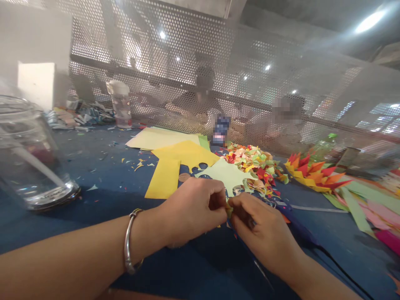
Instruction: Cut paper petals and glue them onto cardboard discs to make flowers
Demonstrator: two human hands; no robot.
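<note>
Between the fingertips of my left hand (193,212) and my right hand (262,233) is a small yellowish paper piece (229,209), pinched from both sides. A silver bracelet circles my left wrist. Out from under my right hand slants a thin metal tool (262,273); whether that hand grips it, I cannot tell. Just beyond the hands lies a pale green paper sheet (223,173) with round cutouts along its edge. Yellow paper (164,179) spreads to its left, and a heap of small coloured paper pieces (250,160) is behind to the right.
A dark purple corded tool (296,225) lies right of my right hand. Farther right are a red, orange and yellow paper flower (312,173) and paper strips (356,208). A clear jar (28,158) stands left, a lidded bottle (121,104) behind. A perforated screen (150,66) bounds the table.
</note>
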